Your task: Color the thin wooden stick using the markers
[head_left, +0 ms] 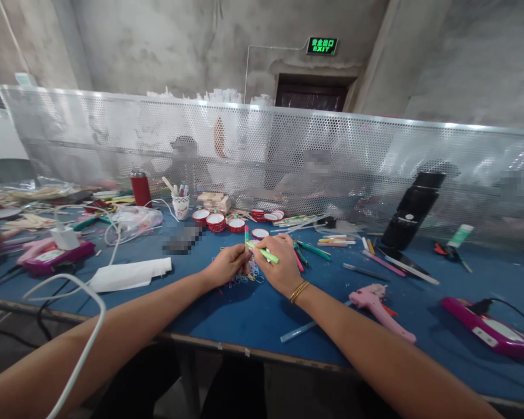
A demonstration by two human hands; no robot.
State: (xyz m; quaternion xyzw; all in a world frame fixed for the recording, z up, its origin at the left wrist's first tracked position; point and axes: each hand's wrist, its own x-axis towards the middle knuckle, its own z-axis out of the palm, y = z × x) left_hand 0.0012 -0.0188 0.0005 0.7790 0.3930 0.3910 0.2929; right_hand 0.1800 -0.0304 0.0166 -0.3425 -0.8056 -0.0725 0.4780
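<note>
Both my hands meet over the middle of the blue table (253,314). My right hand (278,263) is closed round a light green stick (266,254), which pokes out to the left and right of my fingers. My left hand (227,265) pinches the near end of an upright coloured stick (247,234), red and green at its top. Just below the hands lies a small heap of thin coloured rubber bands (247,277). A gold bracelet circles my right wrist.
A pink glue gun (378,308) lies at the right, a magenta device (491,330) further right. Red-rimmed cups (216,220), loose sticks (332,240), a black bottle (410,209), a red flask (140,188), folded white paper (128,273), cables. A perforated screen (262,151) backs the table; people sit behind it.
</note>
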